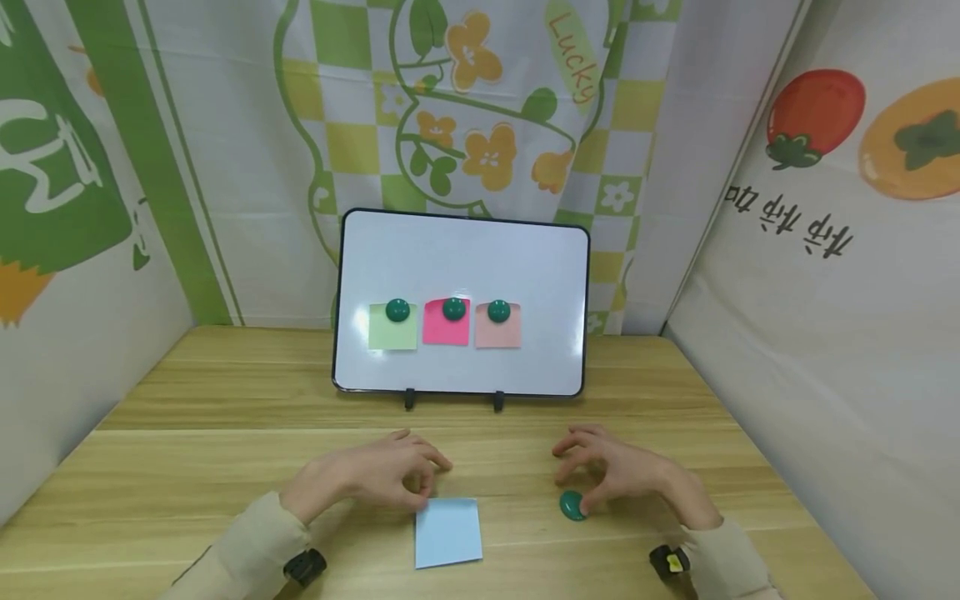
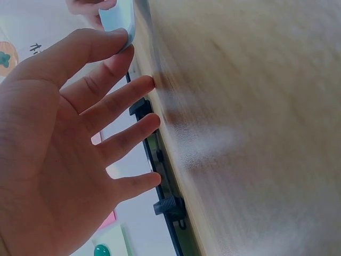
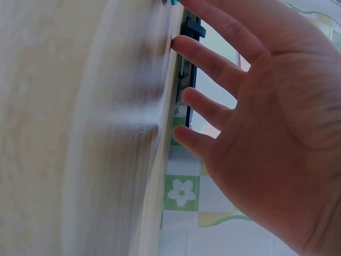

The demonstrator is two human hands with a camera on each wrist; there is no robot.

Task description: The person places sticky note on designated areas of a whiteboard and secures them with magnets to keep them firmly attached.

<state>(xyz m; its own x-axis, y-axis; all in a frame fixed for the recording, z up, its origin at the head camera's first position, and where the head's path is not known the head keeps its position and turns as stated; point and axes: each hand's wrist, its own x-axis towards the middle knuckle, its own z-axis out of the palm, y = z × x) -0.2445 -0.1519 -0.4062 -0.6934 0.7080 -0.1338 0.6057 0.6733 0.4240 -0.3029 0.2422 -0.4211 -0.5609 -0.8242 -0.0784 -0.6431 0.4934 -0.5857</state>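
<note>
My left hand (image 1: 375,473) pinches a light blue sticky note (image 1: 448,535) by its upper left corner, thumb against index finger. In the left wrist view the blue note (image 2: 118,17) shows between those two fingertips, while the other fingers spread apart. Over to the right, my right hand (image 1: 626,468) grips a round green magnet (image 1: 570,505) low over the wooden table, with the thumb at its right edge. Only a sliver of that magnet shows at the top of the right wrist view, by the index finger; the thumb is mostly hidden there.
Behind the hands a whiteboard (image 1: 465,258) stands on two black feet. On it are green (image 1: 392,336), hot pink (image 1: 446,332) and pale pink (image 1: 498,335) notes, each under a green magnet. Printed curtains (image 1: 255,167) enclose the wooden table (image 1: 247,375) on three sides.
</note>
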